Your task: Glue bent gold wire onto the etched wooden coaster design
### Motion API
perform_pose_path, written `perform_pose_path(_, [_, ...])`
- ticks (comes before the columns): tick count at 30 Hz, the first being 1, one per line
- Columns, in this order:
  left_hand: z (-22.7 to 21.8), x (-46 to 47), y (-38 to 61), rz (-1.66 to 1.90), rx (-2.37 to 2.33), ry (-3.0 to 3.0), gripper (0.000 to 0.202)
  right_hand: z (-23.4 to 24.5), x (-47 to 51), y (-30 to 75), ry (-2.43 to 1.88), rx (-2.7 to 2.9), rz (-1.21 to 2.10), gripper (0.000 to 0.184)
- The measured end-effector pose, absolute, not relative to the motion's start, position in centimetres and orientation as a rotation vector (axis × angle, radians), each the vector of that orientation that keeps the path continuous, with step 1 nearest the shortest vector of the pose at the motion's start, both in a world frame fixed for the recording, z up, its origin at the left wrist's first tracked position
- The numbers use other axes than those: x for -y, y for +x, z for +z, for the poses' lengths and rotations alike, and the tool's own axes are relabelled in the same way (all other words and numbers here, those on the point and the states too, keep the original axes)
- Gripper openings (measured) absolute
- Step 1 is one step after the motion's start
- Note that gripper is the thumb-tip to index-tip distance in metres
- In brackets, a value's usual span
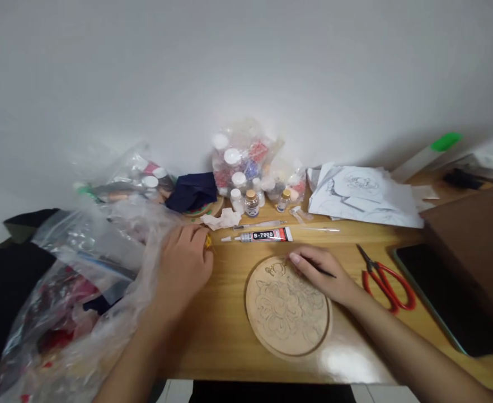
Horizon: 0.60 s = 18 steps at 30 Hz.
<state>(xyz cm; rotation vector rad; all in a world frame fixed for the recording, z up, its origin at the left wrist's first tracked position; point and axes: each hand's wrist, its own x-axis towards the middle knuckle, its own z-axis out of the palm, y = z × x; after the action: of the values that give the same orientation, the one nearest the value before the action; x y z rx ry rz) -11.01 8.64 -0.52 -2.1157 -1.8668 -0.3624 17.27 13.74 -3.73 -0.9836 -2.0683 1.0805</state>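
My left hand (pixel 187 254) rests on the table beside the plastic bag, its fingers curled over a small yellow bundle (pixel 208 241) that looks like thread. Most of that bundle is hidden. A thin dark tool (pixel 325 272) is pinched in my right hand (pixel 322 270); its tip is covered by the fingers, so its exact kind is unclear. Under those fingertips lies a round embroidery hoop (pixel 247 305) with beige fabric (pixel 288 330) bearing a drawn flower pattern. Gold trim (pixel 275 270) follows some lines near its top edge.
A glue tube (pixel 267 235) lies behind the hoop. Red-handled pliers (pixel 386 282) and a phone (pixel 443 296) are at the right, near a brown box (pixel 477 240). Small jars (pixel 252 204), bagged beads (pixel 246 154) and paper sketches (pixel 361 193) line the wall. A plastic bag (pixel 87 268) fills the left.
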Motion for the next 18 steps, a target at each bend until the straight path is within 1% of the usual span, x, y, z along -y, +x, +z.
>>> perform_pose_path(2, [-0.1, -8.6, -11.4, -0.13, 1.885, -2.239, 0.035, -4.0, -13.7, 17.2, -0.964, 2.069, 1.064, 0.042])
perform_pose_path(3, [0.0, -8.6, -11.5, -0.066, 1.871, -2.299, 0.033, -4.2, -13.7, 17.2, -0.954, 2.071, 1.06, 0.043])
perform_pose_path(5, [0.1, -8.6, -11.5, -0.115, 1.805, -2.384, 0.023, -4.4, -13.7, 17.1, -0.934, 2.077, 1.055, 0.044])
perform_pose_path(7, [0.1, -8.7, -11.5, -0.228, 1.737, -2.423, 0.02, -4.6, -13.6, 17.0, -0.925, 2.08, 1.047, 0.046])
perform_pose_path(10, [0.8, -8.5, -11.5, -0.521, 1.663, -2.409, 0.021, -4.7, -13.5, 16.9, -0.927, 2.081, 1.029, 0.047])
perform_pose_path(12, [1.9, -8.3, -11.5, -0.876, 1.638, -2.276, 0.021, -4.7, -13.5, 16.9, -0.921, 2.085, 1.02, 0.048])
perform_pose_path(14, [3.6, -7.9, -11.7, -1.204, 1.617, -2.039, 0.017, -4.7, -13.5, 16.9, -0.907, 2.092, 1.015, 0.049])
perform_pose_path(16, [5.7, -7.5, -12.3, -1.422, 1.637, -1.836, 0.012, -4.6, -13.5, 16.9, -0.893, 2.096, 1.007, 0.05])
perform_pose_path(18, [7.8, -6.9, -13.3, -1.625, 1.756, -1.777, 0.014, -4.6, -13.5, 16.9, -0.882, 2.094, 0.994, 0.051])
